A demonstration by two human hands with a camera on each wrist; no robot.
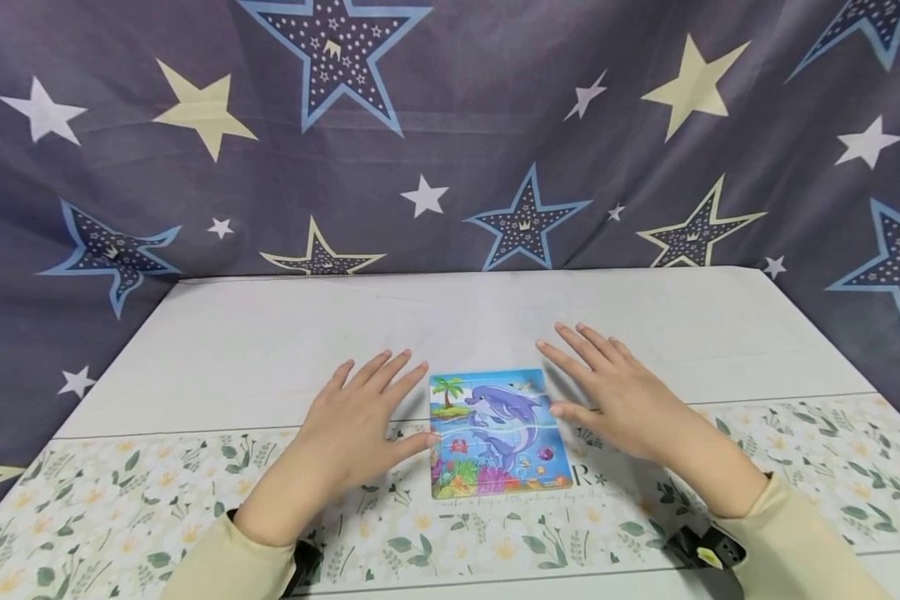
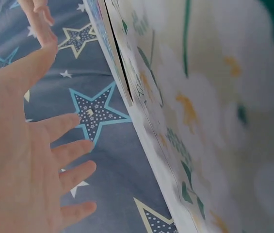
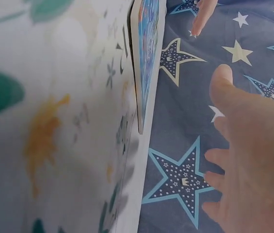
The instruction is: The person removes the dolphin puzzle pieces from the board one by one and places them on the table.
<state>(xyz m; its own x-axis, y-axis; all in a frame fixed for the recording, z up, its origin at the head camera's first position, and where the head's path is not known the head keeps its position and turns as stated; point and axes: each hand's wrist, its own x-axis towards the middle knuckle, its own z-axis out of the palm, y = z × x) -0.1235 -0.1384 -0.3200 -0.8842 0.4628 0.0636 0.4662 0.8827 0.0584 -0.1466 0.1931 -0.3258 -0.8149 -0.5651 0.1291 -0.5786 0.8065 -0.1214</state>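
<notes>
Between the two hands we see a square picture puzzle (image 1: 500,433) lying flat on the bench (image 1: 480,325), its lower part over a floral strip (image 1: 165,508) and its top over the plain white area. The puzzle shows two dolphins (image 1: 504,408), a palm tree (image 1: 447,390) and a red crab (image 1: 459,447); faint seams cross the picture, and we cannot tell whether the pieces sit in a rimmed tray.

Our left hand (image 1: 360,417) is raised at its left side, fingers straight and spread, gripping nothing, with the thumb pointing toward the puzzle's left edge. Our right hand (image 1: 618,392) is raised at the right side, fingers likewise extended and apart, its thumb near the right edge. From the wrist views we see both hands apart from the puzzle and the bench.

Farther out, light yellow sleeves (image 1: 802,546) cover both forearms, with a black device (image 1: 708,547) at the right wrist. Behind the bench we see a dark star-patterned cloth (image 1: 480,92).
</notes>
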